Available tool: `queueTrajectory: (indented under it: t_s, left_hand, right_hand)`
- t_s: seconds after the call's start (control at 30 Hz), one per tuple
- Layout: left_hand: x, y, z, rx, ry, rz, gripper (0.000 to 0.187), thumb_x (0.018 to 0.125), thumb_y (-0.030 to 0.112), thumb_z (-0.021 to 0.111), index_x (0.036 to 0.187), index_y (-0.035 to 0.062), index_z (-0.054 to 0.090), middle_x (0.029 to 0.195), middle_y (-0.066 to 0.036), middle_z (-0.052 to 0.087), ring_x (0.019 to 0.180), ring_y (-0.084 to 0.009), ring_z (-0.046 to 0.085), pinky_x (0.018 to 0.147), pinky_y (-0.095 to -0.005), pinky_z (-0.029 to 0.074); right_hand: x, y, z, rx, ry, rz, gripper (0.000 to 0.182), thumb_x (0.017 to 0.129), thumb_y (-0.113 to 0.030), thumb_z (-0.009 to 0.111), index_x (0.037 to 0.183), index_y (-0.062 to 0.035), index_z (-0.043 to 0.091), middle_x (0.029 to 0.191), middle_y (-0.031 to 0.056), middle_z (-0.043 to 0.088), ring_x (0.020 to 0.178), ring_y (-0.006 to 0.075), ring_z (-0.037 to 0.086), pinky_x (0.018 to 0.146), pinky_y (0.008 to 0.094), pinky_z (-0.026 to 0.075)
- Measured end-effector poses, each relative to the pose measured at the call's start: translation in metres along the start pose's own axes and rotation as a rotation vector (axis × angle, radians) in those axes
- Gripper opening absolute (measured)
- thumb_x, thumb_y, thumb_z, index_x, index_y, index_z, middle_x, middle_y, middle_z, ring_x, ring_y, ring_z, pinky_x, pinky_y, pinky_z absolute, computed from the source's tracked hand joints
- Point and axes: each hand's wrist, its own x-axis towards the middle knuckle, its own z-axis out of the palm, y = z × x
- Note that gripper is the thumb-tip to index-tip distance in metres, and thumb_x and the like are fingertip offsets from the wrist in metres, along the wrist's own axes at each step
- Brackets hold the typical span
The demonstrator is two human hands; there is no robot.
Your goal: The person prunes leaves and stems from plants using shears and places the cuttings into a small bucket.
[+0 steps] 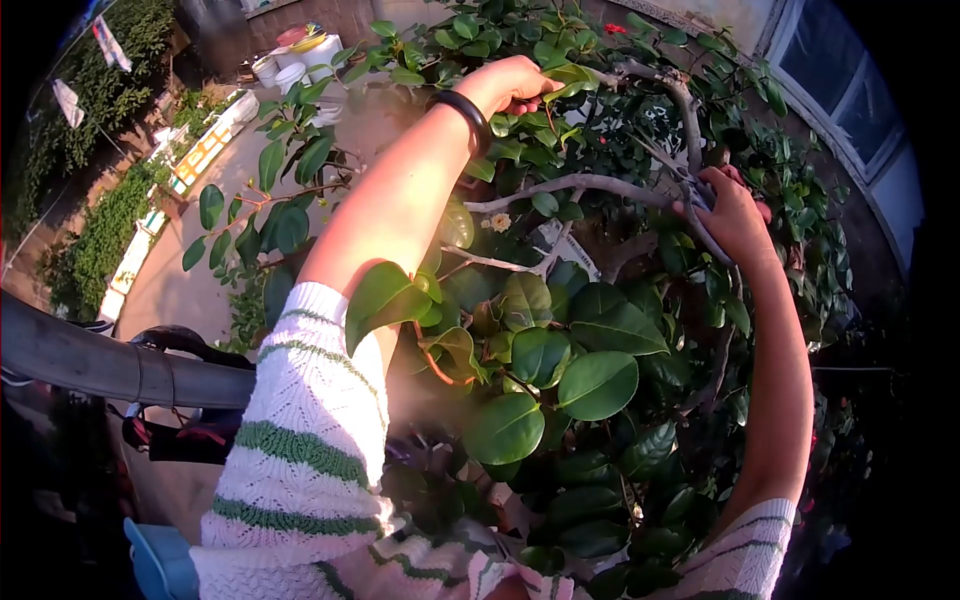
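Note:
My left hand [512, 84] reaches to the top of a leafy shrub, a dark bangle on its wrist. Its fingers are closed at the base of a light green leaf [572, 76]. On the right, my right hand [738, 212] is closed beside a thick grey branch [688, 112]. Slim grey blades, like those of scissors [664, 162], point up and left from its grip; their handles are mostly hidden by the fingers. Another bare branch [590, 183] runs between the hands. Broad glossy leaves [598, 386] fill the space below my arms.
A grey pipe [110, 362] crosses at the left, with a dark bicycle-like seat behind it. White buckets [320, 58] stand at the back. A window [830, 70] and wall lie behind the shrub at right. A low planter edge [150, 225] borders the paving.

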Motion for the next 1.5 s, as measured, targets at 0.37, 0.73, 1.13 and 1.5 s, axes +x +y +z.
queueTrajectory:
  t_s: [0.37, 0.73, 1.13, 1.5]
  left_hand:
    - [0.01, -0.04, 0.055, 0.815, 0.231, 0.163, 0.027, 0.085, 0.017, 0.061, 0.107, 0.0031, 0.068, 0.11, -0.018, 0.067, 0.102, -0.0362, 0.065, 0.083, -0.0412, 0.053]
    - [0.015, -0.032, 0.099, 1.355, 0.05, 0.193, 0.028, 0.086, 0.016, 0.06, 0.111, 0.0119, 0.071, 0.113, -0.009, 0.068, 0.103, -0.0259, 0.066, 0.078, -0.0474, 0.054]
    - [0.028, -0.035, 0.105, 1.287, 0.096, 0.038, 0.03, 0.088, 0.023, 0.058, 0.115, 0.0175, 0.069, 0.12, -0.001, 0.066, 0.109, -0.0218, 0.063, 0.084, -0.0408, 0.046]
    - [0.018, -0.005, 0.027, 0.326, -0.063, 0.207, 0.024, 0.081, 0.023, 0.071, 0.081, 0.0, 0.064, 0.062, -0.004, 0.059, 0.05, -0.0119, 0.047, 0.045, -0.0275, 0.037]
  right_hand:
    - [-0.017, -0.005, -0.001, -0.045, 0.021, -0.008, 0.058, 0.073, -0.043, 0.076, 0.113, -0.0048, 0.059, 0.096, 0.0177, 0.067, 0.093, 0.0342, 0.064, 0.079, 0.0429, 0.05]
    - [-0.019, -0.006, 0.002, -0.059, -0.003, 0.037, 0.061, 0.072, -0.042, 0.077, 0.116, -0.0039, 0.06, 0.097, 0.0177, 0.067, 0.095, 0.0334, 0.064, 0.081, 0.0417, 0.05]
    - [-0.029, -0.005, -0.004, -0.078, -0.013, 0.055, 0.059, 0.073, -0.043, 0.076, 0.113, -0.0028, 0.06, 0.1, 0.0179, 0.067, 0.099, 0.0343, 0.063, 0.083, 0.0424, 0.049]
    - [-0.033, -0.009, -0.015, -0.099, 0.027, 0.05, 0.059, 0.07, -0.039, 0.078, 0.113, -0.0036, 0.062, 0.101, 0.0151, 0.067, 0.096, 0.033, 0.064, 0.083, 0.0407, 0.05]
